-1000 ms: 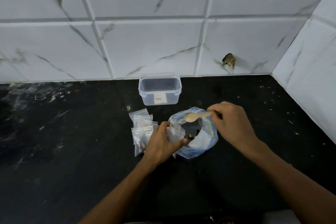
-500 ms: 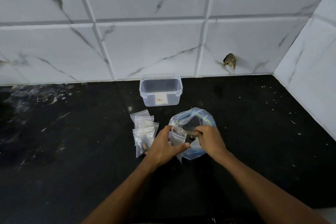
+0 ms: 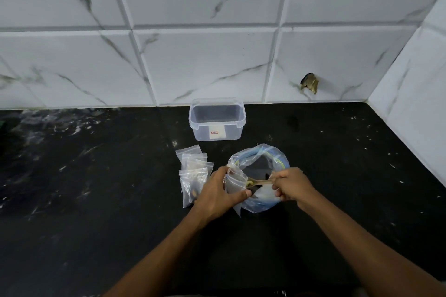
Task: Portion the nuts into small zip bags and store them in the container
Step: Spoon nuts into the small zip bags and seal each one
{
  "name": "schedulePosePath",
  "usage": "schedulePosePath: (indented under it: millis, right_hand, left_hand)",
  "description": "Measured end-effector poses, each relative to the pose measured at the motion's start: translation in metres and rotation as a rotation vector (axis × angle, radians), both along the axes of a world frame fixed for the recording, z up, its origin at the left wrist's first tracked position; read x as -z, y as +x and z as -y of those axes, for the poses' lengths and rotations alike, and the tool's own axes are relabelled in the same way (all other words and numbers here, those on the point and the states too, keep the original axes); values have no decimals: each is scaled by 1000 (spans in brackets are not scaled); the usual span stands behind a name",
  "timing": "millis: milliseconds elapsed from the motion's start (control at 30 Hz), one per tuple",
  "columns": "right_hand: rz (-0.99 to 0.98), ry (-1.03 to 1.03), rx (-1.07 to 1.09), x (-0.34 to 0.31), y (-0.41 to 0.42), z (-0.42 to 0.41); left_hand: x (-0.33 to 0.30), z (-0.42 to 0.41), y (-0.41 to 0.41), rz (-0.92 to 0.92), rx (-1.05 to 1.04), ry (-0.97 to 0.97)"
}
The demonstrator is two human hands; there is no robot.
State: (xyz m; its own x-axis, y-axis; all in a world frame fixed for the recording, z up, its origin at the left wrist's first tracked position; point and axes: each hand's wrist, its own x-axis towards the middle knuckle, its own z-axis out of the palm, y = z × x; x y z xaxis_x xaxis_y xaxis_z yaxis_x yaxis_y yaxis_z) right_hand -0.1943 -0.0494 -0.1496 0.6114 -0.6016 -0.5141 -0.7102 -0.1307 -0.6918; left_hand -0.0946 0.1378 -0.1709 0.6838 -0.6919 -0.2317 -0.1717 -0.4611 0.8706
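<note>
Left grip [image 3: 218, 194] hides small bag [image 3: 235, 181] base; spoon [image 3: 258, 182] bowl obscured.

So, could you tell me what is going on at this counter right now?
A person is portioning nuts. The left hand holds a small zip bag open over the big plastic bag, while the right hand tips a wooden spoon into its mouth. A pile of small bags lies to the left on the black counter. The clear container by the wall stands open, with no bags visible in it.
</note>
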Motion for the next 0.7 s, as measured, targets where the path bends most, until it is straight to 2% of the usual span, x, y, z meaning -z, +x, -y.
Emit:
schedulePosePath:
  millis: [233, 700]
  right_hand:
    - [12, 55, 79, -13, -22, 27]
    - [190, 12, -45, -57, -20, 17]
  left_hand:
    - [1, 0, -1, 107, -11, 71]
    - [-2, 10, -6, 217, -22, 189]
